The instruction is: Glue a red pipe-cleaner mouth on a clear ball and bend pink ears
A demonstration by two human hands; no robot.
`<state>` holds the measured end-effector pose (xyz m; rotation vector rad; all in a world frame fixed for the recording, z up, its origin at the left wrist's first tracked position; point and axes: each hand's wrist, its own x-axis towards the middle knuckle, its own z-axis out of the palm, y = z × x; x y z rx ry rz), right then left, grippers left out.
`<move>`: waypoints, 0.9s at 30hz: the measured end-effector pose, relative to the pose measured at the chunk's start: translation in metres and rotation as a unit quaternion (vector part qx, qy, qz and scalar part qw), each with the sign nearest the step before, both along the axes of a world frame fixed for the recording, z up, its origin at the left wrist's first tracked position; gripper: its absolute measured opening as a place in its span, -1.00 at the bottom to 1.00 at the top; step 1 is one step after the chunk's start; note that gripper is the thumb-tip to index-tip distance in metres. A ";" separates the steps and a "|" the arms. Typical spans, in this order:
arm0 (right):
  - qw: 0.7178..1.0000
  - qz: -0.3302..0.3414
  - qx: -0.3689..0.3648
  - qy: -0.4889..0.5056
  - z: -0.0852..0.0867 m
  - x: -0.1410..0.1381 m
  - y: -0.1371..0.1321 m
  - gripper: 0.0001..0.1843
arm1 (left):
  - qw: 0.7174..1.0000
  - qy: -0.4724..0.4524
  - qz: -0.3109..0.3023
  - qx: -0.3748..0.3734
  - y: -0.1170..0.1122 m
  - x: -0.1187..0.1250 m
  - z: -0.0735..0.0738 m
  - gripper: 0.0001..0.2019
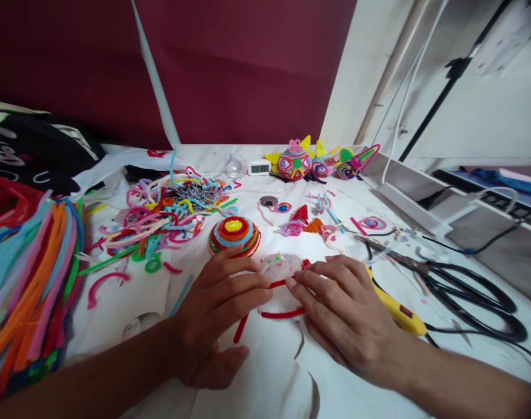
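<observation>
A clear plastic dome [281, 266] rests on the white tabletop between my hands, with a red pipe cleaner [282, 315] running along its near edge. The red strip's loose end sticks out below my left fingers. My left hand [224, 311] lies against the dome's left side, fingers stretched out and thumb held apart. On the other side, my right hand [344, 302] has its fingers together and bent over the red pipe cleaner at the dome's right; its thumb is hidden. Just behind my left fingers sits a dome wound with striped pipe cleaners [234, 234].
Loose pipe cleaners [21, 279] lie at left, with a pile of scraps [169, 209] behind. Black-handled scissors [457, 285] and a yellow glue gun [396, 305] with its cord are at right. A timer [259, 167] and colourful fish-like crafts [295, 164] stand at the back.
</observation>
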<state>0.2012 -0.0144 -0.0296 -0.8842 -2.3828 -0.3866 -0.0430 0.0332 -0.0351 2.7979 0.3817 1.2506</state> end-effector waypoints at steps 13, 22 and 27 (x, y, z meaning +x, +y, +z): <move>1.000 -0.006 0.005 0.006 0.002 0.002 0.001 -0.67 | 1.000 0.008 -0.004 0.018 0.008 -0.003 0.003 -0.75; 1.000 -0.015 0.006 0.011 0.000 0.005 0.002 -0.68 | 0.999 0.009 -0.031 0.011 0.014 -0.005 0.000 -0.75; 1.000 -0.020 0.007 0.007 0.000 0.006 0.002 -0.67 | 1.000 0.014 -0.021 0.011 0.014 -0.005 -0.001 -0.75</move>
